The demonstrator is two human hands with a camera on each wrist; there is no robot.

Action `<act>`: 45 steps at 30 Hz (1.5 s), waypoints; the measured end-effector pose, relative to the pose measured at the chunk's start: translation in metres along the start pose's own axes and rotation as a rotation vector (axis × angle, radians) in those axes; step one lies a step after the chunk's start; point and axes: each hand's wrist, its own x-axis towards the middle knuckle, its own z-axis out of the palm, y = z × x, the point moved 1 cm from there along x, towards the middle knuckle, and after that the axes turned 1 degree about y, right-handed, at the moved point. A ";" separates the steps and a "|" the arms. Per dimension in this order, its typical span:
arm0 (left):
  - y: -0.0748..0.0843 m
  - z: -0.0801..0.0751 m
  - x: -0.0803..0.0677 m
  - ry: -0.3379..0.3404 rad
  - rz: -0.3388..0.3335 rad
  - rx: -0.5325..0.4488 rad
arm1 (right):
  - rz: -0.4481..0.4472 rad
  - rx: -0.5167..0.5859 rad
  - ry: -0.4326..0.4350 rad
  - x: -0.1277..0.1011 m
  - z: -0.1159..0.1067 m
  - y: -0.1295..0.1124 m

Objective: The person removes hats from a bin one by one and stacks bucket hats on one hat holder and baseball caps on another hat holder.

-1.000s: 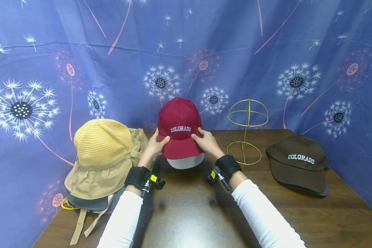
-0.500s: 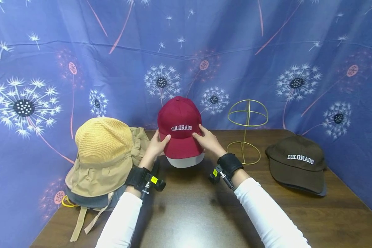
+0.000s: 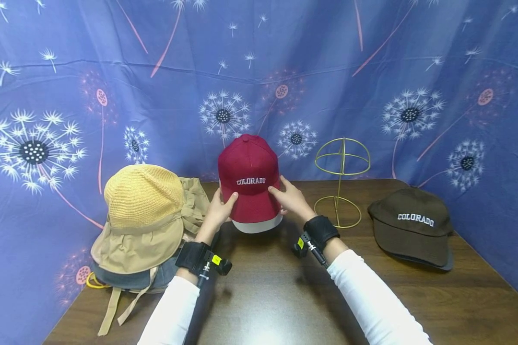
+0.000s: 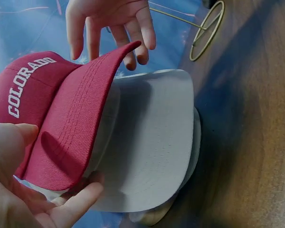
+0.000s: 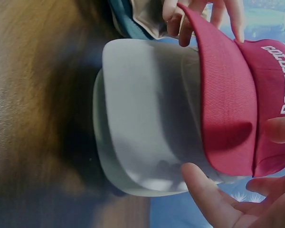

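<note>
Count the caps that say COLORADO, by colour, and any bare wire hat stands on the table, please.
red COLORADO cap: 1
brown COLORADO cap: 1
bare gold wire stand: 1
Total: 3

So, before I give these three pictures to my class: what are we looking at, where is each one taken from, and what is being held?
No machine here: a person works with two bare hands, wearing three cameras. The wide picture comes from the head, the two close ones from each wrist, looking up under the cap. The left hand and right hand each have a grip on the sides of a red cap with "COLORADO" on it; a pale brim shows beneath its red one. On the wooden table also sit a pile of sun hats, an empty gold wire stand and a brown cap.
</note>
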 end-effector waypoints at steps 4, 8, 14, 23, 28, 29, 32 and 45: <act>0.000 -0.001 -0.004 0.042 0.021 0.073 | 0.030 0.022 -0.013 -0.003 0.001 0.005; 0.005 -0.002 -0.010 0.109 0.059 0.226 | 0.033 0.021 0.005 -0.007 -0.002 0.007; 0.015 0.002 -0.020 0.191 0.159 0.357 | 0.024 -0.013 0.040 -0.014 -0.009 0.011; 0.024 -0.001 -0.044 0.281 0.245 0.475 | -0.037 -0.093 0.177 -0.021 -0.008 0.017; 0.038 -0.020 -0.069 0.300 0.220 0.520 | -0.113 -0.145 0.286 -0.031 -0.011 0.005; 0.041 -0.025 -0.074 0.300 0.214 0.519 | -0.128 -0.148 0.299 -0.034 -0.012 0.000; 0.047 -0.046 -0.087 0.353 0.229 0.502 | -0.183 -0.143 0.310 -0.041 -0.010 -0.016; 0.023 -0.155 -0.129 0.834 0.193 0.096 | -0.472 0.049 0.136 -0.068 0.063 -0.082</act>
